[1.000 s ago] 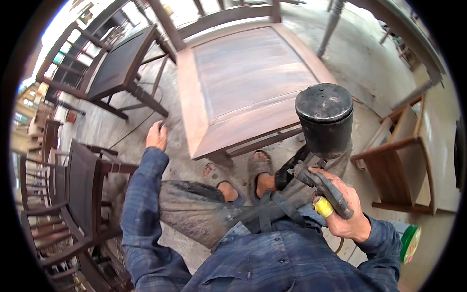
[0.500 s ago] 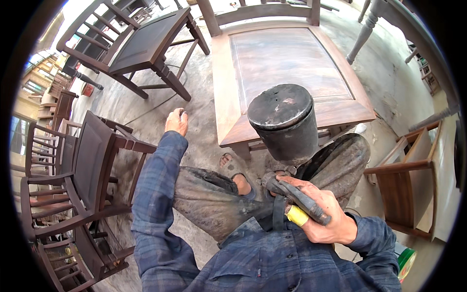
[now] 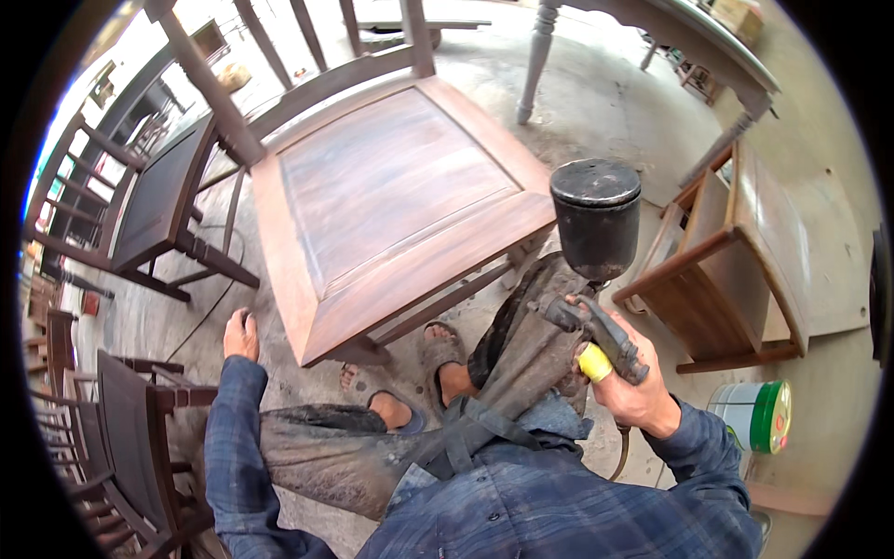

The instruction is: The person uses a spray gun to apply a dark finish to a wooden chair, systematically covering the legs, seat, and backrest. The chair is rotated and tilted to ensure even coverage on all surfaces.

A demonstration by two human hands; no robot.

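My right hand (image 3: 633,382) is wrapped round the grip of a spray gun (image 3: 601,337), with yellow tape round one finger. Above the grip stands the gun's black lidded paint cup (image 3: 596,228), nearly upright, and a thin hose (image 3: 619,456) hangs from below. In front of me is a wooden chair (image 3: 400,168) with a pale, reddish-brown panelled seat; the cup is close to its right front corner. Out to the left, my left hand (image 3: 242,337) hovers over the floor with curled fingers, apart from the chair. A dark spot shows at its fingertips, too small to make out.
Dark chairs stand at the far left (image 3: 158,210) and near left (image 3: 140,438). A grey table (image 3: 652,28) with turned legs is at the back right. On the right are a wooden cabinet frame (image 3: 726,289) and a white-and-green bucket (image 3: 759,416).
My view has swung to the right, so the chair appears further left. The spray gun has moved away to the right and its cup looks smaller. My right hand still grips it.
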